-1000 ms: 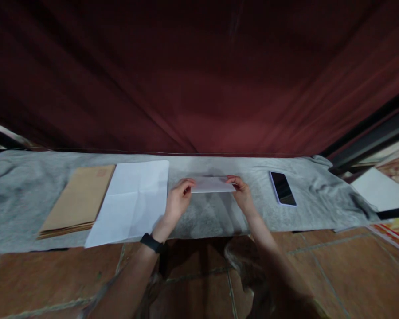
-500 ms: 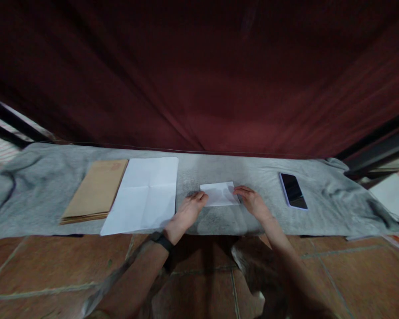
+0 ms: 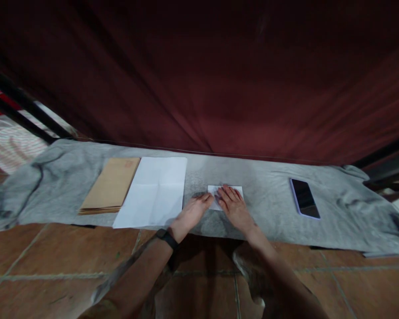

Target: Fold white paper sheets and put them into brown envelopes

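Observation:
A small folded sheet of white paper (image 3: 237, 189) lies on the grey cloth in front of me. My left hand (image 3: 194, 210) has its fingers closed at the paper's left edge, the thumb and fingertips pressed together there. Flat across the middle of the paper rests my right hand (image 3: 233, 206), fingers stretched out and slightly apart, hiding much of the sheet. A dark band circles my left wrist.
Left of my hands lies a large creased sheet of white paper (image 3: 158, 190), beside a stack of brown envelopes (image 3: 111, 184). A phone (image 3: 304, 198) in a lilac case lies to the right. The grey cloth (image 3: 266, 212) ends at a dark red curtain (image 3: 202, 88).
My right hand has moved left from the paper's right edge onto its middle and flattened. My left hand stays at the left edge. The whole view has shifted slightly.

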The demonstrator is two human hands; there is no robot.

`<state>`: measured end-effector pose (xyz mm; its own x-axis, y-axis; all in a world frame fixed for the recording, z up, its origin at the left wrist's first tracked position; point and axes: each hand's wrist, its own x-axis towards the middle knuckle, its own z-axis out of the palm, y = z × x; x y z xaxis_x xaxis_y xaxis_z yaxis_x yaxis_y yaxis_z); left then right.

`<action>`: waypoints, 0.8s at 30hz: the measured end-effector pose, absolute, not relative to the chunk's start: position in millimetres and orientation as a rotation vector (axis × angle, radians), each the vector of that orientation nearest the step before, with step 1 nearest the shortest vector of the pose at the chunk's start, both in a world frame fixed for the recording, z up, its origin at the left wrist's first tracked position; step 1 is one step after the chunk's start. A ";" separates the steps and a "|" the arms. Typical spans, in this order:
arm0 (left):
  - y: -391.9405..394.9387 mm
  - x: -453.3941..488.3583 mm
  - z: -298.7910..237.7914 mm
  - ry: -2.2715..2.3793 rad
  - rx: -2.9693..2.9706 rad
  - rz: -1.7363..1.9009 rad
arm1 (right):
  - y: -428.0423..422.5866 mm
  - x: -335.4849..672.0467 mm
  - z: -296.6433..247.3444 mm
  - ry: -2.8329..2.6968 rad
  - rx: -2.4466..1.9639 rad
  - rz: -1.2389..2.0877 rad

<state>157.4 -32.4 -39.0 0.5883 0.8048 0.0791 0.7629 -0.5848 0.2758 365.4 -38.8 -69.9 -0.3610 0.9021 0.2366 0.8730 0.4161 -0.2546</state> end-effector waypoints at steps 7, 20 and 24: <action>-35.2 177.2 -37.8 1.447 2.564 0.403 | -44.8 362.1 -86.7 -2.345 -1.634 -0.057; -50.1 203.6 -78.9 1.662 2.545 0.411 | -49.4 374.1 -96.2 -2.354 -1.800 -0.221; -52.4 196.1 -78.1 1.674 2.517 0.355 | -50.1 380.1 -96.2 -2.317 -1.851 -0.211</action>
